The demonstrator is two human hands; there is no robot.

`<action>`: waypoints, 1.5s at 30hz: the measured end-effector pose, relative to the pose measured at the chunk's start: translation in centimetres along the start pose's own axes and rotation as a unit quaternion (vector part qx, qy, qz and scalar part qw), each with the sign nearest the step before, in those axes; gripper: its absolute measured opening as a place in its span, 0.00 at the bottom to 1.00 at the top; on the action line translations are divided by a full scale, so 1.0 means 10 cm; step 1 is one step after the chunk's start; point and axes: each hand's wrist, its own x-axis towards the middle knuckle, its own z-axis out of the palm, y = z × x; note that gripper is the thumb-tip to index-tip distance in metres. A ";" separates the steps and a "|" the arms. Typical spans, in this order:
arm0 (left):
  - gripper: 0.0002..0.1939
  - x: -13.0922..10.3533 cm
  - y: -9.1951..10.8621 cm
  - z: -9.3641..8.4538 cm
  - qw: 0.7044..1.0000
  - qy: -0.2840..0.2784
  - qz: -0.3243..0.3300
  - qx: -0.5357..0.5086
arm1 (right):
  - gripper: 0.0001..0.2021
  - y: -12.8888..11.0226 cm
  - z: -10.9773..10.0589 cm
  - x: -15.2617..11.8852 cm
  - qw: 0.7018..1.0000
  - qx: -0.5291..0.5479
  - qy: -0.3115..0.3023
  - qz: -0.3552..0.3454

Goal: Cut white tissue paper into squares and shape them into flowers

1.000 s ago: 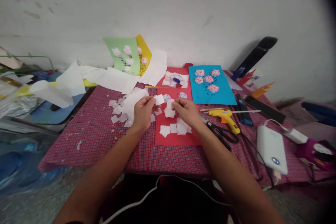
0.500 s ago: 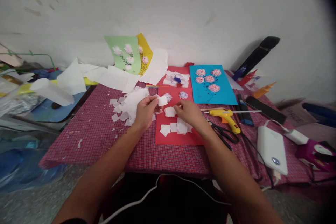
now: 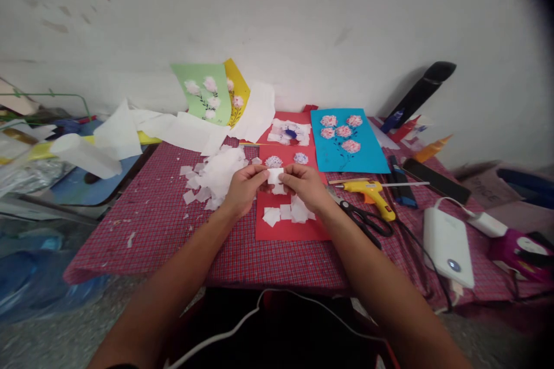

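Between my two hands is a small white paper square (image 3: 276, 177). My left hand (image 3: 246, 185) pinches its left side with thumb and fingers, and my right hand (image 3: 305, 184) pinches the right side. Both hands are above a red sheet (image 3: 270, 233). Several more white paper squares (image 3: 285, 211) lie on the sheet just below. Two white paper flowers with bluish specks sit beyond my hands, a left flower (image 3: 273, 162) and a right flower (image 3: 300, 158). Past them lies a layered white paper (image 3: 289, 131) stained dark blue.
Left of the sheet is a pile of white paper pieces (image 3: 219, 176). A blue card with pink flowers (image 3: 350, 147), a yellow glue gun (image 3: 367, 189), black-handled scissors (image 3: 366, 222) and a white power bank (image 3: 448, 245) lie to the right. A green flower card (image 3: 208, 92) leans on the wall.
My right hand has come up to the paper square in my left hand and now grips its right side. The left hand has moved slightly right with the square.
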 end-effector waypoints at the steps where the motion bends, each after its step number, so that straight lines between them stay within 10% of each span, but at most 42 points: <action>1: 0.15 0.00 0.00 -0.01 1.000 -0.007 -0.005 -0.007 | 0.13 0.00 0.00 0.00 1.000 0.009 0.007 0.006; 35: 0.13 0.00 -0.03 -0.01 0.997 -0.021 0.019 0.068 | 0.07 0.11 0.02 0.03 0.991 -0.080 0.059 -0.084; 45: 0.08 -0.04 -0.05 -0.01 0.972 -0.015 0.123 0.199 | 0.05 0.00 0.04 -0.07 0.980 -0.143 0.049 -0.133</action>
